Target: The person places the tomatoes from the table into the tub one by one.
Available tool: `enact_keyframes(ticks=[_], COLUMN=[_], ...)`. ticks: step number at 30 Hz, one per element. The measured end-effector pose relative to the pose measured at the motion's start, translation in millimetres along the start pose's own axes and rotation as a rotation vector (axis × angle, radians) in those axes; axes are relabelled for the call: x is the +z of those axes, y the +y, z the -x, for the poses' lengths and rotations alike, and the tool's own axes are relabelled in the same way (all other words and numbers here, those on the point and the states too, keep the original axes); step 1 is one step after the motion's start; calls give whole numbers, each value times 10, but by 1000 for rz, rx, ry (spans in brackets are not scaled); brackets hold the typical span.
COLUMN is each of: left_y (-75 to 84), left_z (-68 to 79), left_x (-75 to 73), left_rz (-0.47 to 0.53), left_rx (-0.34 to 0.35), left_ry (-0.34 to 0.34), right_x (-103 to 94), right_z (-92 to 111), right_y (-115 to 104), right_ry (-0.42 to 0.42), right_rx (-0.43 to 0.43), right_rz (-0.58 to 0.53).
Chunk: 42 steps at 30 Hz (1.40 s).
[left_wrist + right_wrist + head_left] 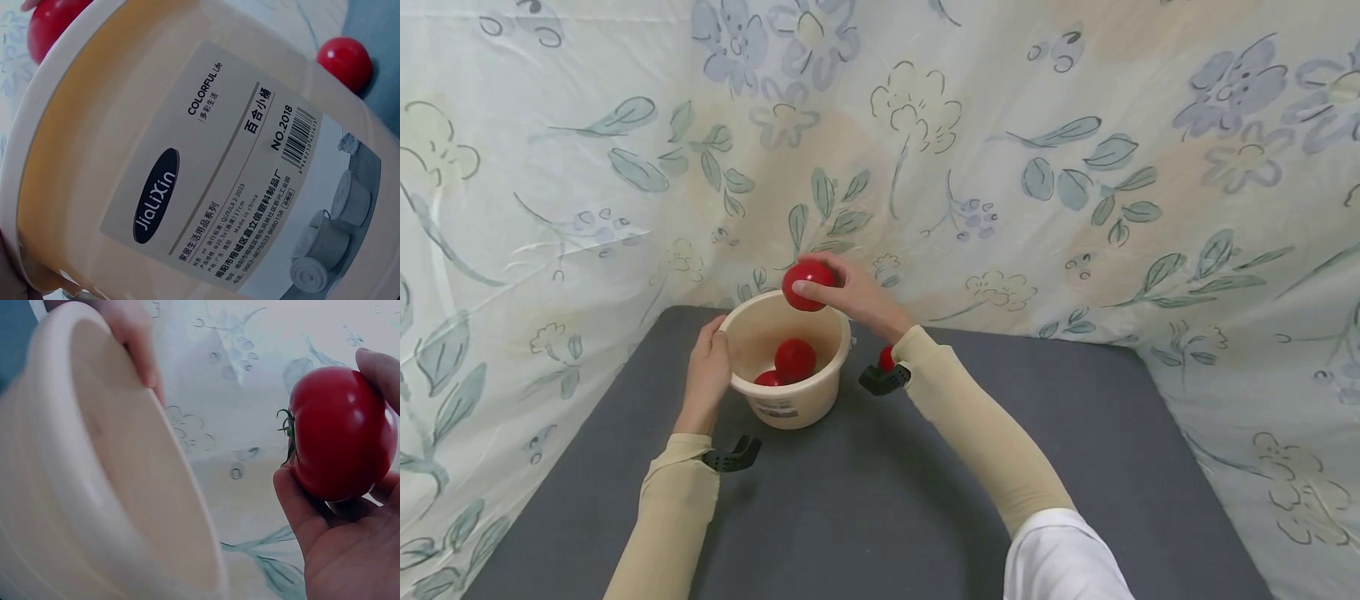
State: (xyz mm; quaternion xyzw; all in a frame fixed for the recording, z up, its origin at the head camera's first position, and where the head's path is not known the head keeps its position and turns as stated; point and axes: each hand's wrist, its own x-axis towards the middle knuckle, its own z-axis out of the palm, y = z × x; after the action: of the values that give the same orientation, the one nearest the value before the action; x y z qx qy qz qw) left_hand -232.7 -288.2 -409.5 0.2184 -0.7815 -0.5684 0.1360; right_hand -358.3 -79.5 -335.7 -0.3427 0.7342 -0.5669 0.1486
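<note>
My right hand (861, 292) holds a red tomato (805, 293) above the far rim of a cream plastic bucket (797, 406). Green stem leaves show on this tomato in the right wrist view, with fingers and thumb around it. My left hand (706, 375) grips the bucket's rim at its left side. Inside the bucket lie two more red tomatoes, one (795, 360) in fuller view and another (769, 378) partly hidden by the near rim. The bucket's printed label (212, 169) fills much of the left wrist view.
Another red tomato (887, 359) sits on the dark grey table (865, 500) right of the bucket, mostly hidden by my right wrist; the left wrist view shows it beyond the bucket. A flower-patterned cloth (970, 183) hangs behind the table and along its sides.
</note>
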Motion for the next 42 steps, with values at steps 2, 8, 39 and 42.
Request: enact_keyframes(ticks=[2,8,39,42], left_y=[0,3,-26,-27], left_z=[-6,-15,-25,-30], left_x=[-1,-2,2,8], left_rz=[5,4,-8,-5], left_rx=[6,12,0,0], left_ry=[-2,-3,-5,-3], right_x=[48,195,465,477], right_z=[5,8,-48,-46], right_y=[34,152,284,282], right_ry=[-17,-59,-279,-315], right_rx=[8,36,-21,-33], right_rz=[-5,-36,288,338])
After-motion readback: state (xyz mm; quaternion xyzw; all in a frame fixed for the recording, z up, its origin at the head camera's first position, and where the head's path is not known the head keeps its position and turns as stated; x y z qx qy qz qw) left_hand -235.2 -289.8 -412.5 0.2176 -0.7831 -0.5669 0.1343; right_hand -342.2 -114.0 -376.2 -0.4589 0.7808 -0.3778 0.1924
